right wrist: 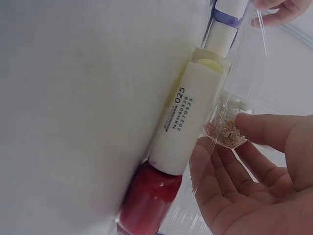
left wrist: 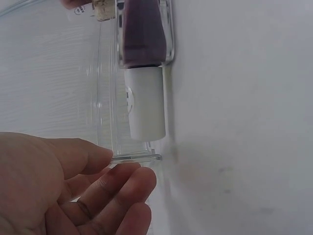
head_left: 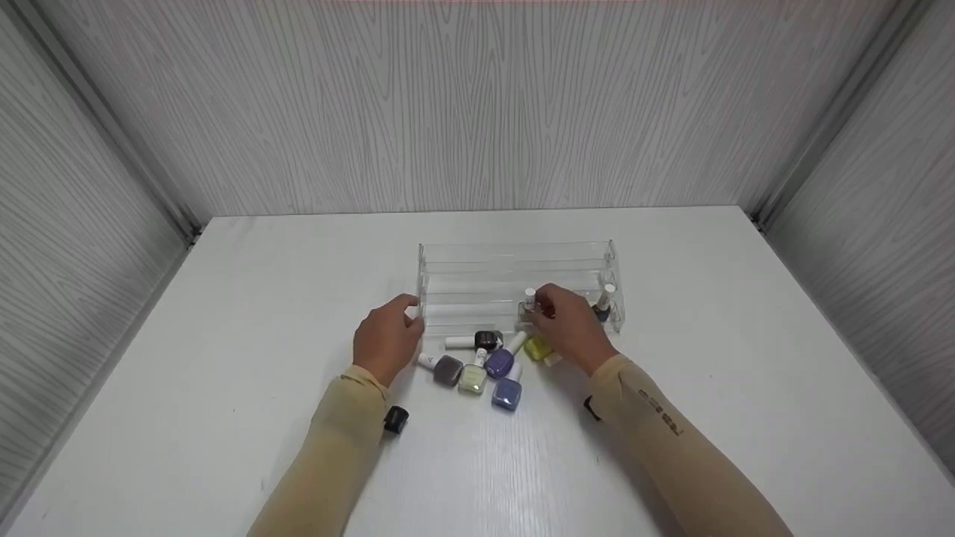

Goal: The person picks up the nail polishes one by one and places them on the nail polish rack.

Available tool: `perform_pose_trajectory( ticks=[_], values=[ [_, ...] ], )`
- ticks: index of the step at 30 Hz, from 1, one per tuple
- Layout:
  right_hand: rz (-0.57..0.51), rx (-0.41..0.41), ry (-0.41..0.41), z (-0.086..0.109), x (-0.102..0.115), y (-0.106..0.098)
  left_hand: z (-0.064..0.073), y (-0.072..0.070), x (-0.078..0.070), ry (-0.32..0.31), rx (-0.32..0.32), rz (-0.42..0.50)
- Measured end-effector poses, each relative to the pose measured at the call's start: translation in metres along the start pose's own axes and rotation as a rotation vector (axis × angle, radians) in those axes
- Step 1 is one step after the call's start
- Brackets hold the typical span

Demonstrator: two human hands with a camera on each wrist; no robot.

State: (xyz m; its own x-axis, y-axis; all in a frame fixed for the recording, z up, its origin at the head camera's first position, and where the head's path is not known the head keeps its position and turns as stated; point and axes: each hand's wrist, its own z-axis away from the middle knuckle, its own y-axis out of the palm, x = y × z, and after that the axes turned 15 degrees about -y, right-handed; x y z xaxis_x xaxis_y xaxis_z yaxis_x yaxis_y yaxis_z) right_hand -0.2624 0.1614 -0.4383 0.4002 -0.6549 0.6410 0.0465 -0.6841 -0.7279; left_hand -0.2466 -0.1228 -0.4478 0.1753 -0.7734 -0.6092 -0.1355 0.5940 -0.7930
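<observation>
Front of the pile, a square periwinkle-blue glass polish bottle [head_left: 507, 394] lies before the clear, stepped acrylic rack [head_left: 462, 309]. Left hand [head_left: 386, 339] now, pinching the rack's left side panel! And the right hand [head_left: 573, 321] holds a square clear-glass bottle of coppery glitter [right wrist: 227, 125], white cap up, between thumb and fingers, in the rack's front tier.
</observation>
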Motion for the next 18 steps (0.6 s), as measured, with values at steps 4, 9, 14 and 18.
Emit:
perform_pose_trajectory(
  ticks=[4, 9, 14, 18],
  values=[
    [-0.010, 0.016, 0.002, -0.0022, 0.0030, -0.0002, 0.0000, -0.0003, 0.0004, -0.001, -0.002, -0.004],
    [-0.022, 0.036, 0.005, -0.0062, 0.0073, 0.0016, 0.0002, 0.0004, 0.0000, 0.002, -0.010, 0.005],
    [-0.057, 0.038, 0.032, -0.0100, 0.0073, 0.0028, 0.0002, 0.0022, -0.0018, 0.007, -0.014, 0.017],
    [-0.054, 0.035, 0.048, -0.0097, 0.0048, 0.0019, 0.0014, 0.0038, -0.0039, 0.006, -0.001, 0.017]
  ],
)
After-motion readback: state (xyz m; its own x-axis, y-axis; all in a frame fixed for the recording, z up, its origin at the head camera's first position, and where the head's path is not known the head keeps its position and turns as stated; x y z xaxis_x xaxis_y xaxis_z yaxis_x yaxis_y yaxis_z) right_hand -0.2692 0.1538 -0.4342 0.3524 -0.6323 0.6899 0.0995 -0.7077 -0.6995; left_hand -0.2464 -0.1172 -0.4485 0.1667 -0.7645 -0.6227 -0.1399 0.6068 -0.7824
